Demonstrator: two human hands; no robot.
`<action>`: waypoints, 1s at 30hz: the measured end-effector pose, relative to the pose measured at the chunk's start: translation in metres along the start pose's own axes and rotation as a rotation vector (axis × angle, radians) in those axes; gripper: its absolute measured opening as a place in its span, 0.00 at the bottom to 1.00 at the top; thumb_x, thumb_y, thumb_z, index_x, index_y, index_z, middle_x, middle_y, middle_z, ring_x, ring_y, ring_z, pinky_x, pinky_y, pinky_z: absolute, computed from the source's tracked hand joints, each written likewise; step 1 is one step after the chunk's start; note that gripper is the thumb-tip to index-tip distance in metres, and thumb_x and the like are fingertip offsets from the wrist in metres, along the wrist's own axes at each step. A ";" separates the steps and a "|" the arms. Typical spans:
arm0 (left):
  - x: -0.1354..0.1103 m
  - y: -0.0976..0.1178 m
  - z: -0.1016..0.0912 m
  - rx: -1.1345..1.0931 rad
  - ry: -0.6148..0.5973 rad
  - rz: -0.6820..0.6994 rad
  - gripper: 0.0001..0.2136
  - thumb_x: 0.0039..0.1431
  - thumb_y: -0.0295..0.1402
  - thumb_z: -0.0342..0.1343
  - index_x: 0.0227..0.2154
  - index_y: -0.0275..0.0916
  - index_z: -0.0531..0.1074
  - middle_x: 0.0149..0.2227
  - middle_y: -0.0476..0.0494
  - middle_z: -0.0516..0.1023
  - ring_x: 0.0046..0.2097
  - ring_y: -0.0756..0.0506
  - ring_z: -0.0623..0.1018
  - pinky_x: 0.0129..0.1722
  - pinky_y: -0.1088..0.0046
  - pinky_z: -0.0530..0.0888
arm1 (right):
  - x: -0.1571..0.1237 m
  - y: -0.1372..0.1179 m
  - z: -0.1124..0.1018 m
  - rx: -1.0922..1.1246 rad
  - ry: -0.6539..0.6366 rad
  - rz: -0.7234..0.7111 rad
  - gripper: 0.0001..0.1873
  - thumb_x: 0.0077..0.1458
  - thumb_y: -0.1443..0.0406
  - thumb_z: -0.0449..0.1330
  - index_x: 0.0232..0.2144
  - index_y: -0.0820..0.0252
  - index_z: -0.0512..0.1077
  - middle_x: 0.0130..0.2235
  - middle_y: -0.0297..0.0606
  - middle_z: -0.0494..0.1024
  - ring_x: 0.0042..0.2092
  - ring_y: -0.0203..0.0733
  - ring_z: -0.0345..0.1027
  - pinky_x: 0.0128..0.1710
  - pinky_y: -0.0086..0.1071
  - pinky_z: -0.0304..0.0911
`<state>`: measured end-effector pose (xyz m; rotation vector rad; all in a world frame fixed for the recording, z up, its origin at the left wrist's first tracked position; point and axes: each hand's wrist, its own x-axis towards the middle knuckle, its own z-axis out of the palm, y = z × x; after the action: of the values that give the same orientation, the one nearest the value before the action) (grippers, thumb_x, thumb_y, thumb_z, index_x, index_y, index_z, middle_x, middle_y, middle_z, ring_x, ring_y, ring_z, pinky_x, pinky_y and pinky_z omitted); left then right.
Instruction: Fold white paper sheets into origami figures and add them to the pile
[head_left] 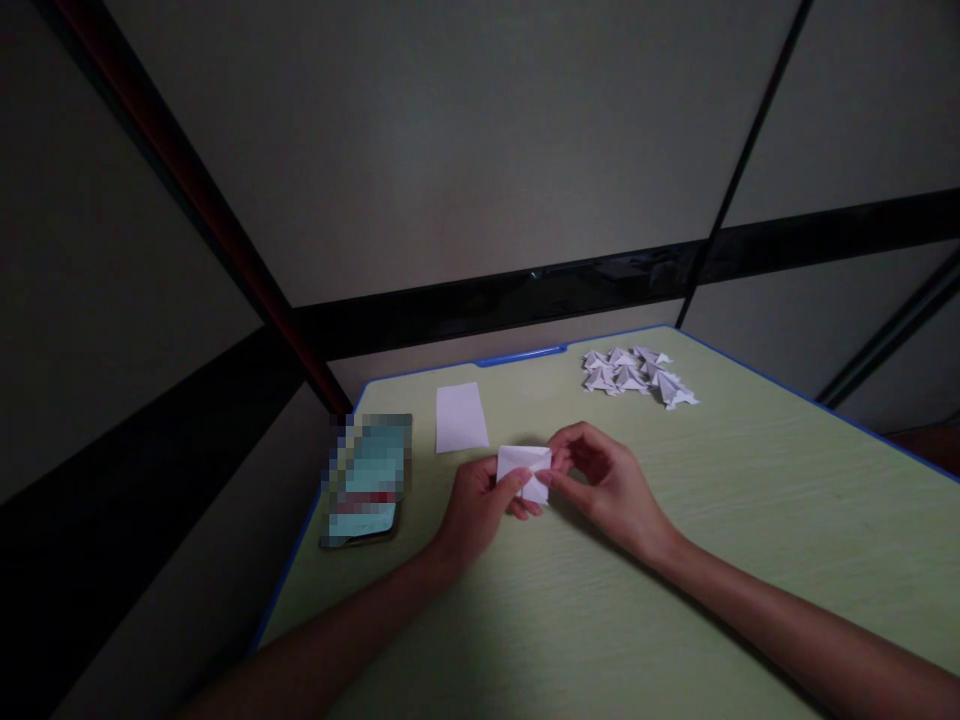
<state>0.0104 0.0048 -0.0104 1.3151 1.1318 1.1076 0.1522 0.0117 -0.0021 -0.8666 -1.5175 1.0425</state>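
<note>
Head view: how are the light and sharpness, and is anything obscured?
Head view: dim overall, darkest at left; head view: the folded paper is bright enough to show creases, fine detail soft; head view: shadow edges the right arm on the table; head view: the black strip shows faint reflections; head view: pixel blocks hide much of the phone.

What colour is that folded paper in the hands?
The folded paper looks plain white, slightly greyed by dim light; the head view shows it.
</note>
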 end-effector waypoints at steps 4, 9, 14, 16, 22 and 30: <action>0.000 0.001 0.000 -0.003 0.010 0.000 0.09 0.46 0.33 0.53 0.24 0.29 0.71 0.19 0.44 0.75 0.19 0.52 0.73 0.17 0.81 0.67 | -0.001 -0.001 0.000 -0.010 0.011 -0.014 0.10 0.39 0.69 0.61 0.25 0.61 0.62 0.25 0.31 0.66 0.26 0.32 0.60 0.27 0.26 0.59; -0.001 0.003 0.001 0.000 0.010 0.000 0.10 0.45 0.34 0.53 0.22 0.30 0.71 0.18 0.44 0.74 0.18 0.52 0.72 0.17 0.81 0.67 | 0.002 0.003 0.000 -0.049 -0.069 -0.002 0.06 0.40 0.69 0.60 0.23 0.62 0.64 0.25 0.32 0.65 0.26 0.32 0.59 0.26 0.27 0.58; -0.001 0.003 0.000 -0.029 -0.001 -0.021 0.11 0.46 0.35 0.53 0.24 0.29 0.71 0.19 0.44 0.74 0.19 0.51 0.73 0.17 0.81 0.67 | 0.001 0.003 0.000 -0.137 -0.147 -0.069 0.07 0.42 0.71 0.58 0.17 0.62 0.64 0.28 0.35 0.66 0.29 0.34 0.60 0.28 0.28 0.57; -0.001 0.003 -0.001 -0.046 -0.010 -0.020 0.12 0.47 0.36 0.52 0.26 0.29 0.71 0.20 0.44 0.75 0.20 0.51 0.73 0.18 0.81 0.67 | 0.000 0.002 0.000 -0.128 -0.137 -0.093 0.08 0.44 0.70 0.57 0.17 0.62 0.64 0.29 0.36 0.66 0.31 0.35 0.61 0.30 0.29 0.58; -0.001 0.004 0.001 -0.035 0.007 -0.036 0.12 0.47 0.36 0.52 0.24 0.29 0.69 0.16 0.47 0.72 0.17 0.52 0.71 0.16 0.81 0.67 | -0.003 0.000 0.003 -0.144 -0.100 -0.105 0.06 0.45 0.68 0.56 0.19 0.62 0.65 0.33 0.39 0.66 0.32 0.35 0.62 0.29 0.29 0.60; -0.004 0.007 0.004 -0.060 0.014 -0.061 0.09 0.45 0.34 0.53 0.22 0.30 0.69 0.15 0.48 0.71 0.17 0.52 0.71 0.17 0.80 0.68 | -0.003 -0.003 0.002 -0.160 -0.016 -0.139 0.07 0.45 0.70 0.56 0.18 0.62 0.67 0.36 0.40 0.66 0.29 0.33 0.62 0.23 0.27 0.58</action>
<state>0.0137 0.0007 -0.0040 1.2201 1.1332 1.0989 0.1505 0.0070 -0.0003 -0.8510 -1.6671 0.8375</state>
